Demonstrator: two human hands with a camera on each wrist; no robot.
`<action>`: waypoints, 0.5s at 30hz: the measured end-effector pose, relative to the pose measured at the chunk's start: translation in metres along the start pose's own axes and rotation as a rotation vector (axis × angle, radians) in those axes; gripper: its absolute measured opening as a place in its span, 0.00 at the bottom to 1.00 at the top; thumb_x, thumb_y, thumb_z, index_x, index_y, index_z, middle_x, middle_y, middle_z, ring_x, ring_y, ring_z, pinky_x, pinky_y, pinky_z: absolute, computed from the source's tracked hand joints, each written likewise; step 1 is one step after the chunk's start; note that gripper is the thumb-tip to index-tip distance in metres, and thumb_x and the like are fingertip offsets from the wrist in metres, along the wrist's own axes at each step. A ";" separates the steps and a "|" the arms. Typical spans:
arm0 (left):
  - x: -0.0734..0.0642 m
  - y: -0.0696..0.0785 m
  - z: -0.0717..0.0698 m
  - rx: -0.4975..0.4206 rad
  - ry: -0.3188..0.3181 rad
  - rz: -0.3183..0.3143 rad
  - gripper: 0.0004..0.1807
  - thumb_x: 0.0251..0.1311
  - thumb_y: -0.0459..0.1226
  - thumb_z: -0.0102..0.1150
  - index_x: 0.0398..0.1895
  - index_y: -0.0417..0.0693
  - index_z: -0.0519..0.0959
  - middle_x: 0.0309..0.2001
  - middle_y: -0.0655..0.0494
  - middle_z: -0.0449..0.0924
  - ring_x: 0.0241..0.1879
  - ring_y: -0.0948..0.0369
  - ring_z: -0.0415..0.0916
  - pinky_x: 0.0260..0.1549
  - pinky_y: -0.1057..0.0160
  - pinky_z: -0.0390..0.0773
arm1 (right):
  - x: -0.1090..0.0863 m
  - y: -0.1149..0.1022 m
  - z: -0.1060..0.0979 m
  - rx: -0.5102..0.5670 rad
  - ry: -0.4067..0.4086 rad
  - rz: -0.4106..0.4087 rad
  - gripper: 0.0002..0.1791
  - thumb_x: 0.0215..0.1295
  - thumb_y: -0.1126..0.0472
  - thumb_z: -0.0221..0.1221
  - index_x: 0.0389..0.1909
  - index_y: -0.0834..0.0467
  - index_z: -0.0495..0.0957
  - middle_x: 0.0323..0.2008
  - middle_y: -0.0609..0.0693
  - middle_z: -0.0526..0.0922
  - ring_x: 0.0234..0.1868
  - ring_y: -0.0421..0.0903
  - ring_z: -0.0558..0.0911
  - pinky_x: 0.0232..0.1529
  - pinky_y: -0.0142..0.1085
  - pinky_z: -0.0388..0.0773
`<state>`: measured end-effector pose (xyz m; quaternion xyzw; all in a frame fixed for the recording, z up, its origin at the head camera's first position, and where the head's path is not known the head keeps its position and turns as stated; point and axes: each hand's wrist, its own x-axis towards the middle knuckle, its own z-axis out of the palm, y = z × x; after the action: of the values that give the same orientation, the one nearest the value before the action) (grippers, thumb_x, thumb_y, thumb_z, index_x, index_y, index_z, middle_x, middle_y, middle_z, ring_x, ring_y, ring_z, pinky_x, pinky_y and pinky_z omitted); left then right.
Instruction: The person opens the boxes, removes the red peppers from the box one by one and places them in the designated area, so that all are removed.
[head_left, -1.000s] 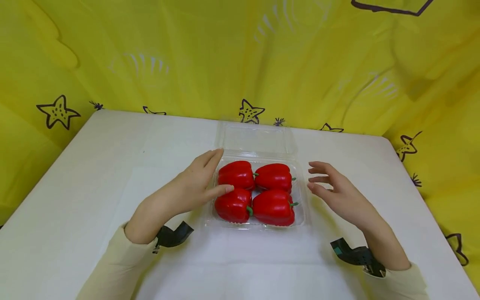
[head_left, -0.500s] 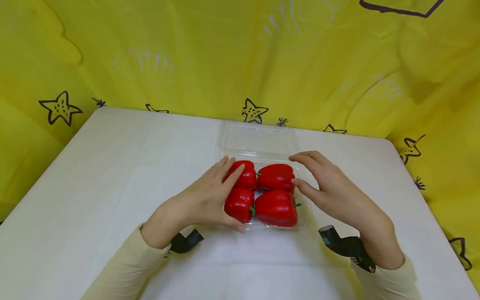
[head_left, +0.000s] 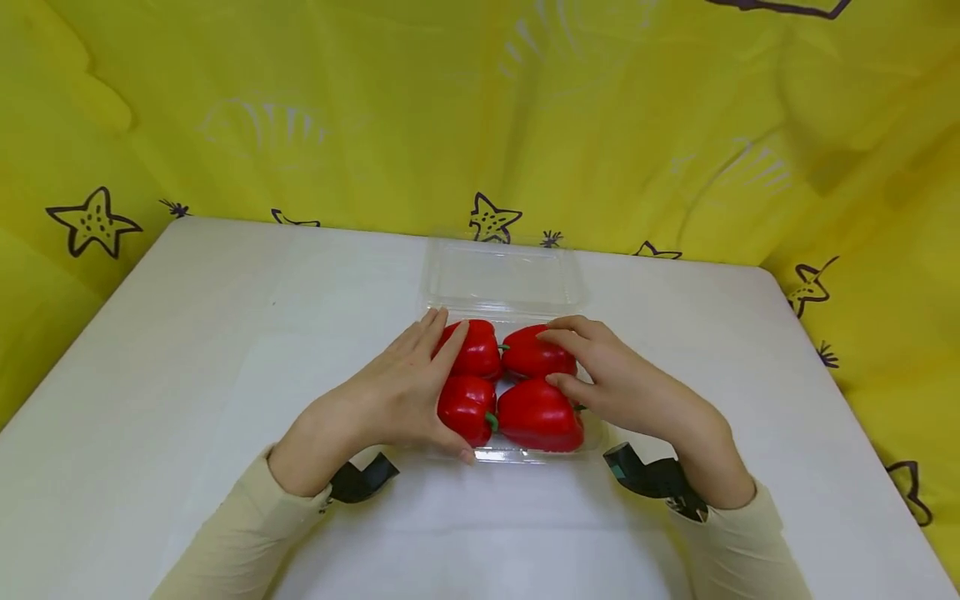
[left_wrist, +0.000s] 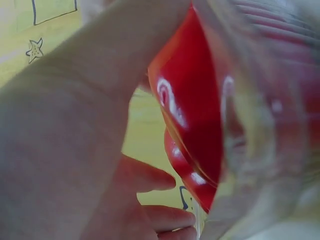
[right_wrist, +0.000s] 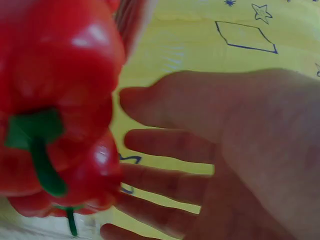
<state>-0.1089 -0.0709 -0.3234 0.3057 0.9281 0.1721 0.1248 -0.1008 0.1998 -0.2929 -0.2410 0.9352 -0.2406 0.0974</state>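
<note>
Several red bell peppers with green stems sit in two rows in a clear plastic clamshell box point(head_left: 517, 456). My left hand point(head_left: 405, 396) spreads along the box's left side, thumb at the front rim and fingertips by the back-left pepper point(head_left: 478, 350). The front-left pepper point(head_left: 463, 410) is partly behind that hand. Over the box's right side, my right hand point(head_left: 618, 379) has its fingers at the back-right pepper point(head_left: 528, 354) and its thumb beside the front-right pepper point(head_left: 538, 417). In the right wrist view, its fingers reach out straight beside the large pepper point(right_wrist: 60, 70).
The box's clear lid point(head_left: 501, 275) lies folded back toward the far edge of the white table point(head_left: 187, 333). Behind the table hangs a yellow cloth point(head_left: 405, 125) with drawn stars. A black strap mount point(head_left: 652, 477) sits on each wrist.
My right hand has moved left from beside the box to over the right-hand peppers. The left hand has slid right and spread, its thumb shifting from above the peppers to the front rim.
</note>
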 end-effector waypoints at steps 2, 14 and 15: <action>0.000 -0.001 0.001 0.000 -0.002 -0.002 0.73 0.35 0.66 0.75 0.80 0.44 0.45 0.79 0.38 0.41 0.80 0.43 0.36 0.76 0.46 0.50 | 0.003 0.003 0.004 0.023 -0.021 -0.006 0.23 0.69 0.63 0.58 0.64 0.62 0.72 0.67 0.60 0.67 0.67 0.60 0.67 0.58 0.54 0.79; 0.000 -0.001 0.001 0.014 -0.001 -0.016 0.74 0.33 0.67 0.75 0.80 0.45 0.45 0.79 0.40 0.42 0.80 0.45 0.36 0.77 0.47 0.50 | 0.016 0.011 0.011 -0.030 0.050 -0.015 0.29 0.62 0.68 0.65 0.65 0.64 0.71 0.61 0.61 0.72 0.62 0.59 0.71 0.51 0.52 0.83; 0.000 -0.001 0.001 0.015 0.000 -0.018 0.74 0.33 0.67 0.74 0.80 0.45 0.45 0.79 0.40 0.43 0.80 0.45 0.36 0.77 0.47 0.50 | 0.016 0.010 0.011 -0.041 0.055 -0.014 0.29 0.61 0.68 0.65 0.65 0.64 0.71 0.60 0.61 0.72 0.61 0.60 0.71 0.51 0.52 0.83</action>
<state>-0.1095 -0.0713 -0.3247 0.2982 0.9321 0.1640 0.1242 -0.1155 0.1947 -0.3088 -0.2426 0.9406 -0.2283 0.0651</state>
